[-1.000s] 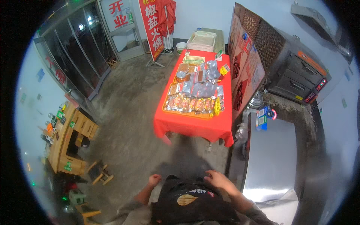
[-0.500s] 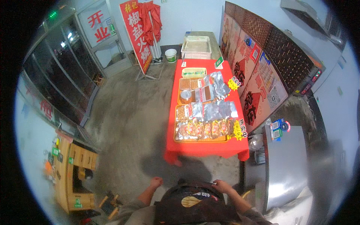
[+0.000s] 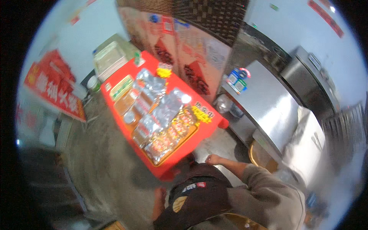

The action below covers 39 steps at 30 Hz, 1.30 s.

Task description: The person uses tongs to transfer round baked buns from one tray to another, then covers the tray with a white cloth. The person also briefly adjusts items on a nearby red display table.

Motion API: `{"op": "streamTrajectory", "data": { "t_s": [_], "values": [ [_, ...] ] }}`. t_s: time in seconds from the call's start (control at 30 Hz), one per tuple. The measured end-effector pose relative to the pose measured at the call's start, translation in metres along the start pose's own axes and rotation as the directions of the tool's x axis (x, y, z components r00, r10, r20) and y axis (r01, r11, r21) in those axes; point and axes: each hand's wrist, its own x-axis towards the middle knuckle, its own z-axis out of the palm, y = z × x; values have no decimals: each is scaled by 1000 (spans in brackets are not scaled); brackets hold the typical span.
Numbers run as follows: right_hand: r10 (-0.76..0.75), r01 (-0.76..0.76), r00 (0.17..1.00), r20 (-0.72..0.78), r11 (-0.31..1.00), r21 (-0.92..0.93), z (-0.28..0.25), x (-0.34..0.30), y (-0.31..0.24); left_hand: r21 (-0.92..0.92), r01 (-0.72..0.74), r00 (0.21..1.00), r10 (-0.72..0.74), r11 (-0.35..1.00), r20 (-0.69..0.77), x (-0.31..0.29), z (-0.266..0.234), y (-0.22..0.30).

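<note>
I can't tell if blurred left hand (image 3: 160, 195) or right hand (image 3: 212, 159) clenches; ahead, flat silver packets (image 3: 167, 110) lie spread, presumably displayed.

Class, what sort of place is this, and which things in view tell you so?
Probably a small food shop: packaged foods are laid out on a red-covered table with yellow starburst signs, and a steel counter stands nearby.
</note>
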Motion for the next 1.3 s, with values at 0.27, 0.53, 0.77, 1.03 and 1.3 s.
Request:
{"op": "streamTrajectory", "data": {
  "t_s": [0.27,0.53,0.77,1.03,1.3],
  "values": [
    [271,-202,931,-246,941,272,-24,91,4,262,87,991,-111,961,78,25,43,74],
    [542,-107,811,-222,510,854,-22,133,-9,-18,115,993,-114,993,27,72,58,106],
    [433,-10,898,-71,183,983,-58,117,-59,-311,147,987,-158,939,-13,91,55,108],
    [234,-78,969,75,5,997,-40,169,-83,-528,161,985,-171,834,29,116,62,113],
    [651,-105,759,16,98,990,-52,144,-147,-631,439,896,-260,640,360,136,49,133]
  ]
}}
